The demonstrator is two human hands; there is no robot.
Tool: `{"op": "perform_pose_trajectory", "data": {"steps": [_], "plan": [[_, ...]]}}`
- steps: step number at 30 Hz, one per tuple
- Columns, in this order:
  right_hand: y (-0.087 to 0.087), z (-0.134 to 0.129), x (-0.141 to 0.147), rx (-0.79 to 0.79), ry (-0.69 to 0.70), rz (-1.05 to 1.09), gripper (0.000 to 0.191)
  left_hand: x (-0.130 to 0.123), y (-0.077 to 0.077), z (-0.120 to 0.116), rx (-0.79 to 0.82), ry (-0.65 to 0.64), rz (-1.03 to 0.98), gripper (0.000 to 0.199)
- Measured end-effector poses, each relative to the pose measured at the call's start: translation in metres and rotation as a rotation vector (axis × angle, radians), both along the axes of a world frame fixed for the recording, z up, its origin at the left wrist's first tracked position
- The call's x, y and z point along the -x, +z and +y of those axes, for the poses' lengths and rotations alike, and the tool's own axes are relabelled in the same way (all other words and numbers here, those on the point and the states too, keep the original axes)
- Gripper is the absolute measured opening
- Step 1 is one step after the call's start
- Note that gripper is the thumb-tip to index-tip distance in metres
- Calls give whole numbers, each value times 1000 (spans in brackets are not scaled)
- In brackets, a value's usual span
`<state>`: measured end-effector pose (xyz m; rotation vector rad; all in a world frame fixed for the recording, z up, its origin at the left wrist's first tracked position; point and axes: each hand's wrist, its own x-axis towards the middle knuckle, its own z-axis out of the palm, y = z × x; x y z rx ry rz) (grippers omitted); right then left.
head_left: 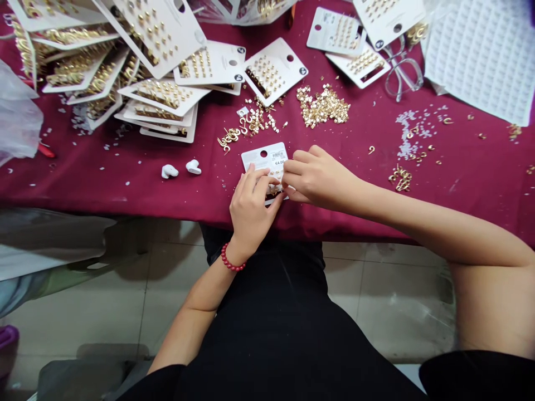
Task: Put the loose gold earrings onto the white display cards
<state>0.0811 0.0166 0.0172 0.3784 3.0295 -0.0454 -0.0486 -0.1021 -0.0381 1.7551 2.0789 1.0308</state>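
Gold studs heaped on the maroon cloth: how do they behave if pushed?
The gold studs look tiny and light, so they would probably scatter easily; strays already dot the maroon tablecloth. Their rounded heads may roll a little, and they may snag on each other.
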Motion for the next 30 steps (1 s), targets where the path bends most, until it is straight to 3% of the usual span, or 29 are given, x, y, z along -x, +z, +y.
{"op": "perform_pose_trajectory", "data": {"steps": [7,30], "plan": [[2,7,1,-42,83,-49,24,0,-2,1,-35,6,-8,17],[-3,7,-8,-31,143,22,29,2,1,1,-26,30,-58,18]]}}
